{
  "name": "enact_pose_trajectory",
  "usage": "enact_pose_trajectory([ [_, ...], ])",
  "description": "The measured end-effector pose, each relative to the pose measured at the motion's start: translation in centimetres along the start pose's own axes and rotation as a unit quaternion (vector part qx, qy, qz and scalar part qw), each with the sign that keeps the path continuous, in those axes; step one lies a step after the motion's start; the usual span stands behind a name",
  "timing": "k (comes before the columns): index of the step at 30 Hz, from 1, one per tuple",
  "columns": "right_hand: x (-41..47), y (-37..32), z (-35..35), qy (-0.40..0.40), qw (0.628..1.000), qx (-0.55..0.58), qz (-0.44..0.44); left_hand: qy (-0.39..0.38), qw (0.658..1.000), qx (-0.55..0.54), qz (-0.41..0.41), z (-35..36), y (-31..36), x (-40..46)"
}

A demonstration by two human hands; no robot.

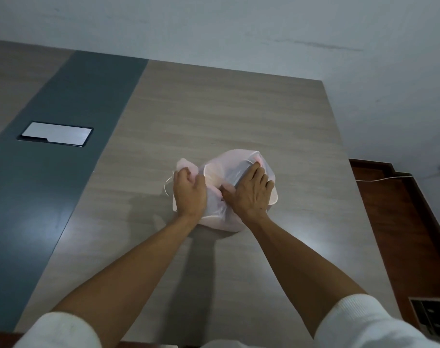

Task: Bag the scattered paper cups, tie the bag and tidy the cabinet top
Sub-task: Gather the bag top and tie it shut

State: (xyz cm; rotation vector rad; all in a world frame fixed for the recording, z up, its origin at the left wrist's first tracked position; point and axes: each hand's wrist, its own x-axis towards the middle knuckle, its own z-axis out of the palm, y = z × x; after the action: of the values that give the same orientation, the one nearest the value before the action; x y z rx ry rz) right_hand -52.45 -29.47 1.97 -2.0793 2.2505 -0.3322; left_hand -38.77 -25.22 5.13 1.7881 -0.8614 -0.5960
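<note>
**BAG ON CABINET TOP – BOTH HANDS ENGAGED**

Bag (pixel 236 167): thin translucent plastic, pale pink-white, crinkled, rounded lump shape. Sits approx. centre of cabinet top (pixel 239 109). Curved rims, prob. paper cups (pixel 213 172), show faintly through film; count cannot be told.

L hand (pixel 190 192): at bag's 9 o'clock side, fingers curled tight on a bunched fold of film. R hand (pixel 251 189): at 3 o'clock side, palm down, fingers spread flat on bag top, thumb pinching film toward centre. Thin loop of bag edge trails at 9 o'clock of L hand.

Surface: smooth light wood-grain laminate w/ dull sheen; grey-blue band at 9 o'clock carries 1 flush rectangular metal plate (pixel 57 137). White wall at 12 o'clock. Red-brown floor and white cable (pixel 384 178) at 3 o'clock. White ribbed sleeves (pixel 364 322) at 6 o'clock.
</note>
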Motion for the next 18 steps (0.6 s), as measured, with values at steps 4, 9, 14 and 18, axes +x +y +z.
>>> enact_pose_trajectory([
  [4,0.2,0.2,0.0,-0.001,1.0,0.006,0.002,-0.082,0.937,0.228,0.25,-1.1,-2.4,0.5],
  [9,-0.1,0.1,-0.3,-0.002,1.0,-0.004,0.005,-0.07,0.874,0.286,0.387,-2.1,-1.4,2.5],
  [14,-0.2,0.1,-0.3,-0.01,1.0,0.015,0.021,-0.089,0.905,0.247,0.336,-1.2,1.7,1.8],
  [18,0.0,0.4,-0.5,-0.013,1.0,0.007,0.016,0.011,0.996,0.089,-0.019,0.1,3.1,2.1],
])
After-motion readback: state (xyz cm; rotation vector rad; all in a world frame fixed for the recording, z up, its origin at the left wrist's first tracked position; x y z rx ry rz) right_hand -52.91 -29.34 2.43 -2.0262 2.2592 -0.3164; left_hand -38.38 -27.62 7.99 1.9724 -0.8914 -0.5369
